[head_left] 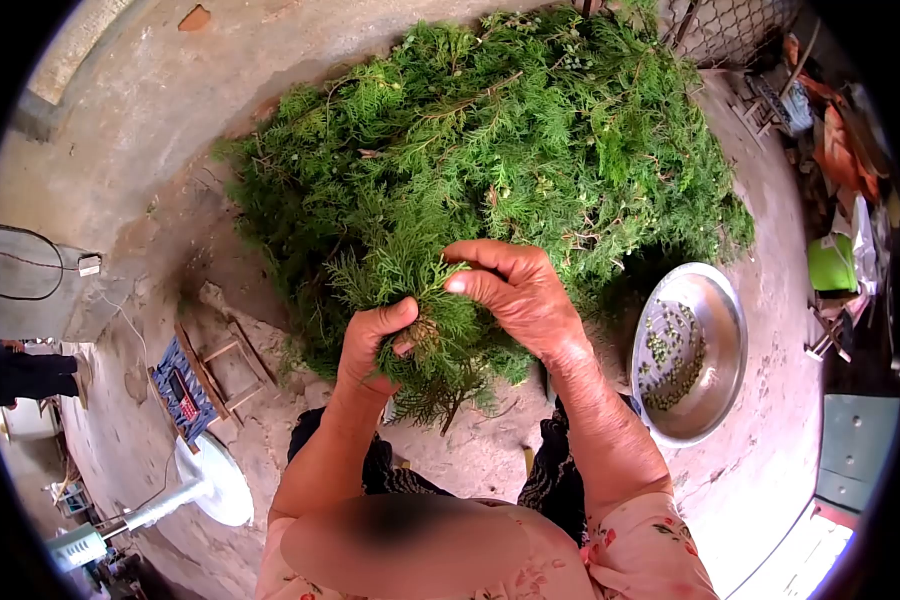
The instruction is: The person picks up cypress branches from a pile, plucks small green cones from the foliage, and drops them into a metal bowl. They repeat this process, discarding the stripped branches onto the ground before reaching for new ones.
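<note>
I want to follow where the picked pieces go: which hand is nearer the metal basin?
The right hand; the basin sits to its right. The left hand is farther across.

Bright daylight | lower-right glare | soft shadow under greenery (500,150) | black-rimmed fisheye, curved edges

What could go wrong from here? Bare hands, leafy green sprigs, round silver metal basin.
Likely risks:
1. The left hand grips a bushy green bunch of sprigs right by the large green leafy heap; anything dropped could get lost in it.
2. The round silver metal basin, holding small round green pieces, sits beside the right forearm; a bump might spill them.
</note>
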A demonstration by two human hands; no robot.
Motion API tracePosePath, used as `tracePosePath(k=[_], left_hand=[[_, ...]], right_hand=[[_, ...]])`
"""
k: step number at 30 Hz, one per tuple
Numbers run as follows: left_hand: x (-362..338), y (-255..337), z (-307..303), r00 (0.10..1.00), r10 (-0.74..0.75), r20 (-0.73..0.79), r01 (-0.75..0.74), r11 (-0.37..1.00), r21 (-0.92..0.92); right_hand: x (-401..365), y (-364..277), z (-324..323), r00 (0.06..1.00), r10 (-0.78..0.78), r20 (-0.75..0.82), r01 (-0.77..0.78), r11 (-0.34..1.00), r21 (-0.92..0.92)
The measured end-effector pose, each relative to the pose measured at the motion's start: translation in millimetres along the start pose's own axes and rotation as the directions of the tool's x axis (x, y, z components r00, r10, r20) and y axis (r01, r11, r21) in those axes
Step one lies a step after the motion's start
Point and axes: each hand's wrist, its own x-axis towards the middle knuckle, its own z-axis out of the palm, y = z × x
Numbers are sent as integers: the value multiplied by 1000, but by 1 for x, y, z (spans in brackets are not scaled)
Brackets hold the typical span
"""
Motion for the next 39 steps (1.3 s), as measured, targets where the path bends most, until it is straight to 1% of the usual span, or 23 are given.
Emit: tracePosePath(k=[1, 2, 6, 8, 9, 11, 13, 15, 17, 19, 20, 21, 22, 23, 27, 28, 29, 31, 33, 34, 35, 37, 39], left_hand=[[-1, 1, 1, 1000, -5, -4, 5, 1000, -6], [-2, 1, 1, 1000, -9, -8, 9, 1000, -12], [2, 0, -7, 998, -52, -28, 53, 999, 10], [0, 1, -4, 999, -38, -4, 38, 996, 83], [1, 1, -7, 999, -37, -5, 37, 996, 83], [2, 0, -17, 1000, -5, 21, 2, 994, 110], [4, 2, -13, 999, 26, 31, -28, 997, 70], [3, 3, -12, 998, 54, 41, -56, 998, 29], [3, 5, -13, 998, 10, 58, -6, 998, -66], [5, 5, -13, 999, 19, 45, -15, 996, -83], [5, 6, -13, 999, 36, 11, -35, 999, -37], [5, 6, -13, 998, 53, -23, -53, 999, 10], [5, 6, -13, 998, 53, -23, -53, 999, 9], [5, 6, -11, 999, 47, -11, -47, 999, 2], [3, 2, -2, 1000, 16, -9, -16, 999, -33], [3, 1, -5, 1000, 13, -8, -13, 999, -32], [5, -1, -11, 1000, -13, 21, 13, 999, -37], [0, -1, -8, 998, -36, 46, 38, 999, -37], [-7, -1, 2, 995, 67, 70, -76, 989, 128], [-3, -2, -4, 994, 35, 101, -46, 993, 111], [-3, -3, -5, 994, 37, 99, -48, 993, 110], [-5, -6, -4, 990, 14, 139, -27, 995, 95], [-5, -10, -9, 995, 12, 103, -19, 998, 65]], right_hand=[[0, 0, 0, 999, 47, -12, -46, 998, 46], [1, 9, 0, 998, -64, -26, 64, 998, -19], [4, 9, 0, 999, -29, 24, 29, 999, -36], [4, 3, 1, 978, 66, -200, -38, 989, 141], [5, 2, -4, 978, 66, -198, -38, 989, 141], [6, 1, -17, 971, 158, -179, -42, 851, 523], [6, -10, -8, 969, 142, -201, -7, 833, 553], [4, -18, -4, 959, 253, -126, -88, 692, 717], [0, -4, -8, 973, 211, -95, -81, 693, 717], [-4, 0, -7, 996, 86, -4, -67, 806, 588], [-7, -1, -3, 986, 136, -94, -81, 892, 445], [-5, 0, 1, 986, 136, -93, -81, 892, 445], [-4, 1, 5, 973, -155, -174, 175, 979, 108], [-3, 2, 7, 885, -442, -148, 400, 882, -249], [-6, 3, 17, 892, -428, -147, 387, 889, -244], [-6, 4, 14, 884, -450, -124, 371, 840, -397], [-5, 4, 13, 885, -449, -127, 369, 840, -398], [-4, 3, 14, 878, -447, -174, 401, 883, -242], [-4, 3, 16, 833, -505, -224, 471, 861, -190], [-12, -6, 17, 949, -154, -275, 213, 957, 196], [-17, -11, 18, 961, 208, -180, -76, 830, 552], [-17, 0, 21, 962, 200, -187, -51, 802, 596], [-20, -2, 22, 939, 258, -229, -32, 726, 687]])
